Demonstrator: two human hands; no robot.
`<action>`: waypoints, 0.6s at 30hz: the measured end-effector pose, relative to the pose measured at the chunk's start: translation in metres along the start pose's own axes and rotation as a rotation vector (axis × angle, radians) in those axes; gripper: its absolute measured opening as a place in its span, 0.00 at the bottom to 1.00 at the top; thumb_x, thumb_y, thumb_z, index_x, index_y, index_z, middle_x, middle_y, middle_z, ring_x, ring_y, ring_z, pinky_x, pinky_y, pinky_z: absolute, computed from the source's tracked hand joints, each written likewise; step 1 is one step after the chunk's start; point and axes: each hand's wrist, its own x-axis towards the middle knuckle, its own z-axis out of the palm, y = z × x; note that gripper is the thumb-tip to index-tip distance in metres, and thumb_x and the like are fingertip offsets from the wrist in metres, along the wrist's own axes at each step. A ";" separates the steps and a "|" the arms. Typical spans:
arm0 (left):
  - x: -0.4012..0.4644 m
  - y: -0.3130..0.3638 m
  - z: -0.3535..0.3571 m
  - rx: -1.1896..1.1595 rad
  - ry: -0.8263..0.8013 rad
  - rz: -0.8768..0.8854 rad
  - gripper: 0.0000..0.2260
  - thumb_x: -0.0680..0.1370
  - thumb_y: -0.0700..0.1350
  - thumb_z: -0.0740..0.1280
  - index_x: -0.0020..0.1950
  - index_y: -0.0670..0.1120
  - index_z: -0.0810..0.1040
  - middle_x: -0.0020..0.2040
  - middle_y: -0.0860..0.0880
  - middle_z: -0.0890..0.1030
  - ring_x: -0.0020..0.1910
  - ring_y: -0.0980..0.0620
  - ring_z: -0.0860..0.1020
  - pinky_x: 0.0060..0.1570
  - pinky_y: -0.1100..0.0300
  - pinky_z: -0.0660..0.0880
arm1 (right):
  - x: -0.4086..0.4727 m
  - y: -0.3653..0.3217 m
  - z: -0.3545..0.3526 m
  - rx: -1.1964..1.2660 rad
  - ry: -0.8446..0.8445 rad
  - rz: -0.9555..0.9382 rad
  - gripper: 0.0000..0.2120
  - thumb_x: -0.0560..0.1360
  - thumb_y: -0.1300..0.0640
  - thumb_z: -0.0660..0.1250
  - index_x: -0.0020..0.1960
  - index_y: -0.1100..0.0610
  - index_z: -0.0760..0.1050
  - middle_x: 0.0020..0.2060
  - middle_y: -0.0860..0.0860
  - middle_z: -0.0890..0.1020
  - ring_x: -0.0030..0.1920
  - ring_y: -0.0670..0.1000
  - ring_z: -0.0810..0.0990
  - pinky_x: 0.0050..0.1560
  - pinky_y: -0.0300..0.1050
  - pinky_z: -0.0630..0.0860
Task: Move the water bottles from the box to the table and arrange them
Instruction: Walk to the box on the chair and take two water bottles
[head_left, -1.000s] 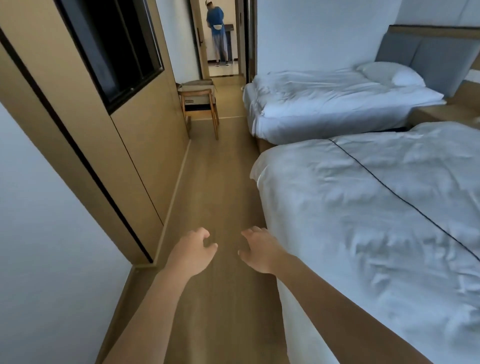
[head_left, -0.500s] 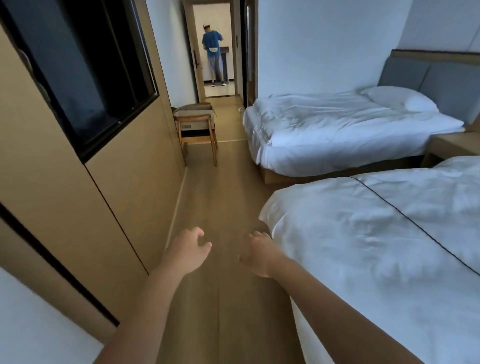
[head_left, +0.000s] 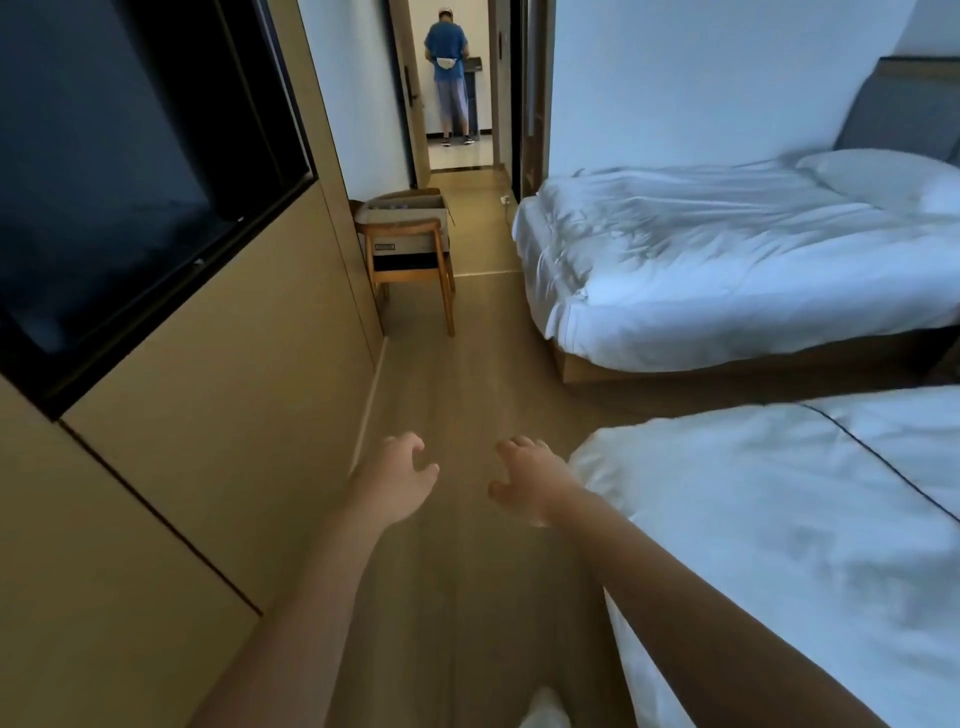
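Both arms reach forward from the bottom of the frame over a wood-look floor. The left hand sits just left of centre, its fingers loosely curled with nothing in them; the right hand sits just right of centre, fingers likewise spread and slack, holding nothing. The two hands are near each other but apart, neither touching any object.

The cardboard box stands in the upper middle of the frame, resting on a wooden chair set against the left wall, well beyond the hands. Its top flaps are open, and pale shapes inside may be the water bottles, though they are too small and dim to tell for sure.

Down the left side runs a tan panelled wall with a large dark screen set into it in the upper left. On the right, two beds with rumpled white bedding: the near bed fills the lower right, just beside the right forearm, and the far bed lies in the upper right with a pillow against a grey headboard.

At the top centre, through an open doorway, a person in a blue top stands facing away
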 end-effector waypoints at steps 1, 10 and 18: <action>0.027 0.006 -0.004 0.002 0.009 -0.010 0.18 0.78 0.51 0.64 0.65 0.46 0.72 0.62 0.46 0.75 0.58 0.46 0.75 0.58 0.55 0.72 | 0.028 0.007 -0.009 -0.009 0.003 -0.009 0.25 0.76 0.50 0.61 0.70 0.57 0.63 0.66 0.54 0.69 0.66 0.56 0.66 0.63 0.50 0.68; 0.210 0.034 -0.028 -0.024 0.074 -0.068 0.17 0.78 0.51 0.63 0.65 0.47 0.72 0.59 0.47 0.76 0.51 0.50 0.74 0.48 0.58 0.70 | 0.216 0.049 -0.064 -0.035 -0.044 -0.049 0.26 0.76 0.50 0.61 0.72 0.57 0.61 0.67 0.54 0.68 0.67 0.56 0.66 0.63 0.50 0.68; 0.364 0.029 -0.035 -0.010 0.035 -0.072 0.18 0.79 0.51 0.62 0.67 0.47 0.70 0.64 0.47 0.75 0.60 0.48 0.75 0.57 0.54 0.73 | 0.370 0.074 -0.084 -0.069 -0.073 -0.050 0.26 0.77 0.51 0.61 0.72 0.57 0.61 0.69 0.53 0.67 0.68 0.55 0.65 0.65 0.50 0.67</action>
